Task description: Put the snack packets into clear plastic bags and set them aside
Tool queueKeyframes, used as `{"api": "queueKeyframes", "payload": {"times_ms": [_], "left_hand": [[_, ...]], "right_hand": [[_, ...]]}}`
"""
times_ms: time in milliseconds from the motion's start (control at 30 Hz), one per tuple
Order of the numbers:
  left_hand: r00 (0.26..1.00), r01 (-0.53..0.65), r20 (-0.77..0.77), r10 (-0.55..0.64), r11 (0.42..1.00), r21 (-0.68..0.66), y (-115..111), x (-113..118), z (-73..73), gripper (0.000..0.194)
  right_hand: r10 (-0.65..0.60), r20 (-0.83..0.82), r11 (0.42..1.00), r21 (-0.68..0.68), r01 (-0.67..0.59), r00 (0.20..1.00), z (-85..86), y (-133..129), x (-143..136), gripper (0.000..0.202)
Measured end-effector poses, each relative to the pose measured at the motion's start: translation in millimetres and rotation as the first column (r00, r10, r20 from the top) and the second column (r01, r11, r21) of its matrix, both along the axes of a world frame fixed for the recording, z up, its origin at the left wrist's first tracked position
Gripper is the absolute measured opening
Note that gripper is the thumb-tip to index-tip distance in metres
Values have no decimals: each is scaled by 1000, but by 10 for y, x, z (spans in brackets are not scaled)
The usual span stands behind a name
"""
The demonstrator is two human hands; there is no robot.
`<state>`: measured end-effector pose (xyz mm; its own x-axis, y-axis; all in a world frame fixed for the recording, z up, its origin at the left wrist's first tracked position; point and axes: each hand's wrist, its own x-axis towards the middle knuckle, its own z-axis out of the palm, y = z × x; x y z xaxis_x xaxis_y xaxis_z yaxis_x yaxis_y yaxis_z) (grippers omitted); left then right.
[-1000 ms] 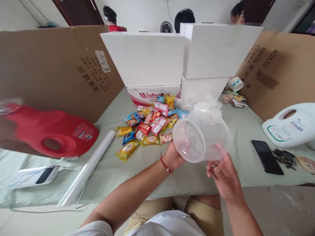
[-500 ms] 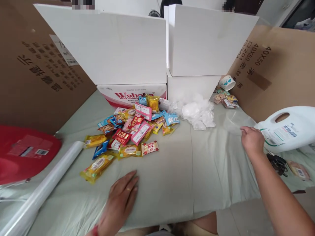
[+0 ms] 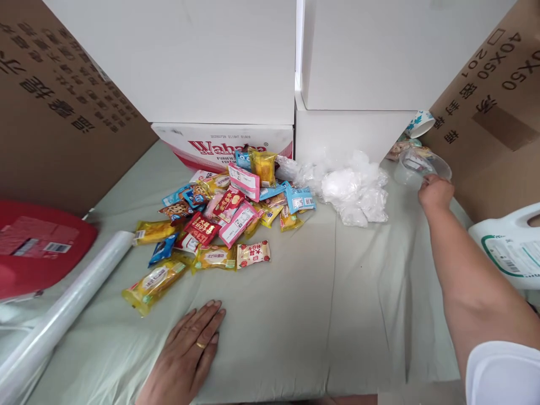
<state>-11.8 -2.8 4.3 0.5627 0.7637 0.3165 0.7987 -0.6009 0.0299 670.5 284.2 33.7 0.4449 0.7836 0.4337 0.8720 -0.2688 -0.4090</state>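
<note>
My left hand (image 3: 188,349) lies flat on the pale green cloth with its fingers stretched out, a ring on one of them. Just beyond it is a heap of wrapped snacks (image 3: 230,208) in yellow, red, pink and blue packets. At the far right, my right hand (image 3: 437,194) grips the near rim of a clear plastic bowl (image 3: 442,167). Through the bowl, small snack packets behind it show. A patterned paper cup (image 3: 421,124) rests on its side beyond the bowl. Crumpled clear plastic bags (image 3: 354,188) lie to the left of the right hand.
White boxes (image 3: 223,62) stand along the back, one on a printed Wahaha carton (image 3: 198,147). Cardboard walls (image 3: 506,112) close both sides. A white jug (image 3: 502,253) stands right, beside my forearm. Left are a roll of plastic film (image 3: 71,304) and a red package (image 3: 37,247).
My right hand has moved farther back with the clear bowl, away from the jug and toward the small packets. My left hand stays flat on the cloth. The view has tilted down.
</note>
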Motion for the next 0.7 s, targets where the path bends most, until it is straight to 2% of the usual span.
{"api": "queueKeyframes", "payload": {"times_ms": [133,200,267,333,400,433,500,533,600,700], "left_hand": [[1000,-3,13,4,1000,-14,-19,-4,-15,49],[1000,-9,28,9,1000,-14,-30,-10,-27,49],[999,-16,51,17,1000,-23,-42,-15,-39,48],[996,-20,81,23,999,-39,-52,-17,-49,47],[994,-24,107,29,998,-53,-59,-11,-58,46],[992,-25,119,31,998,-57,-62,-6,-62,45],[988,-27,150,36,998,-62,-69,0,-72,43],[984,-27,174,38,997,-66,-74,-2,-75,42],[965,-26,257,47,996,-85,-90,-22,-74,37],[880,-29,465,99,987,-157,-142,-60,-33,26]], "right_hand": [[-52,20,995,86,50,998,110,-269,-379,51],[-25,76,992,125,15,997,168,-511,-686,44],[104,104,987,111,-115,989,184,-767,-1025,31],[301,100,953,-3,-302,948,139,-987,-1355,25],[439,95,892,-168,-420,893,51,-1133,-1632,26],[460,97,871,-240,-428,883,3,-1175,-1743,28],[423,97,872,-314,-376,901,-69,-1216,-1907,28],[385,83,888,-305,-344,919,-85,-1229,-1969,26],[313,-1,930,-202,-307,950,-72,-1287,-2082,22],[247,-286,969,76,-235,926,0,-1555,-2344,20]]}}
